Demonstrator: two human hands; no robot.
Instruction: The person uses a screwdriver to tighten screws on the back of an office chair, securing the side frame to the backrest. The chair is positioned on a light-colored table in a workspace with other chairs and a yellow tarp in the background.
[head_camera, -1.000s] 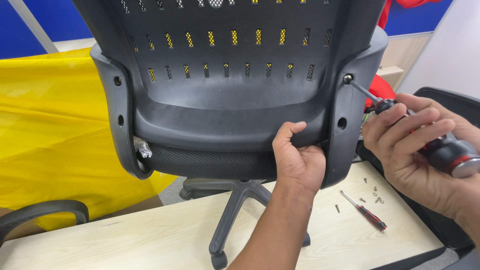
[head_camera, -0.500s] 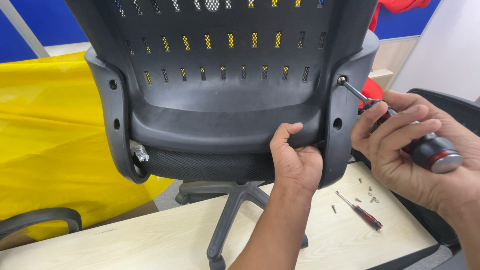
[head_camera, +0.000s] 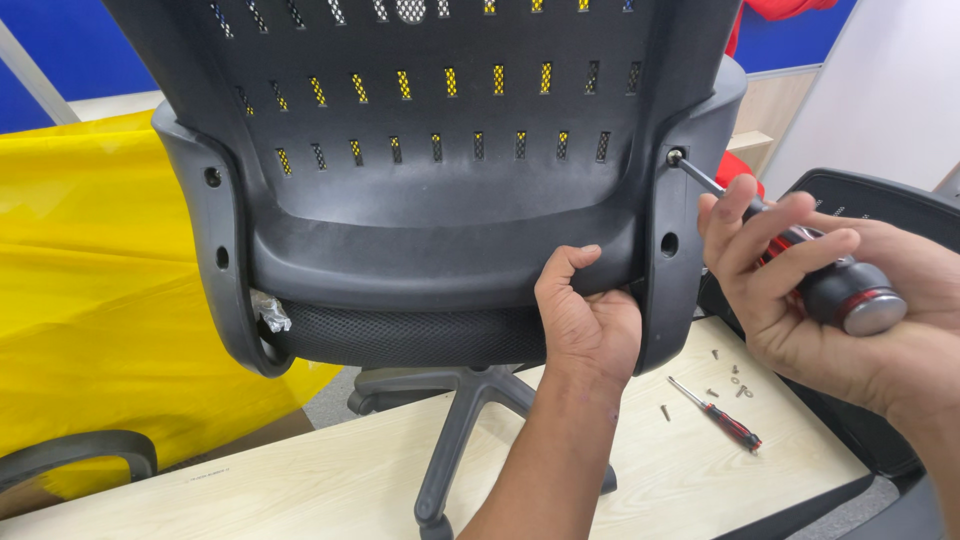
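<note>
A black office chair (head_camera: 430, 220) with a perforated mesh back fills the view, seen from behind. My left hand (head_camera: 588, 325) grips the lower edge of its plastic back shell, near the right side bracket. My right hand (head_camera: 815, 290) is shut on a screwdriver (head_camera: 850, 295) with a black and red handle. Its tip sits in the upper screw hole (head_camera: 674, 157) of the right bracket. A second hole (head_camera: 669, 243) lies just below.
On the light wooden tabletop (head_camera: 300, 480) lie a small red-handled screwdriver (head_camera: 722, 417) and several loose screws (head_camera: 735, 378). A yellow sheet (head_camera: 90, 300) is at the left, a black armrest (head_camera: 70, 455) at lower left, another black part (head_camera: 870, 205) at right.
The chair back appears slightly lower and closer in view. My right hand stays on the screwdriver at the upper right hole, and my left hand keeps its grip.
</note>
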